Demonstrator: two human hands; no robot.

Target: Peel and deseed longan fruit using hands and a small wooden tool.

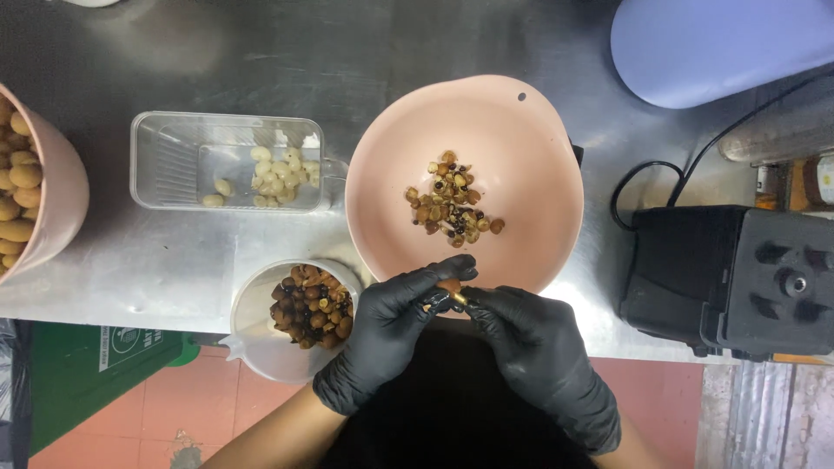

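Observation:
Both hands wear black gloves and meet at the near rim of a large pink bowl (521, 148). My left hand (391, 326) and my right hand (539, 347) pinch one small brown fruit (452, 287) between their fingertips. Brown peel pieces and dark seeds (450, 200) lie in the middle of the pink bowl. Just left of my left hand stands a small clear cup (261, 339) filled with brown fruit. A clear rectangular tub (174, 161) further back holds several pale peeled pieces.
A second pink bowl (61, 200) of tan round fruit sits at the left edge. A black blender base (730, 278) with its cord stands at the right, a lavender lid-like object (712, 48) behind it. The steel table's front edge runs under my wrists, over a tiled floor.

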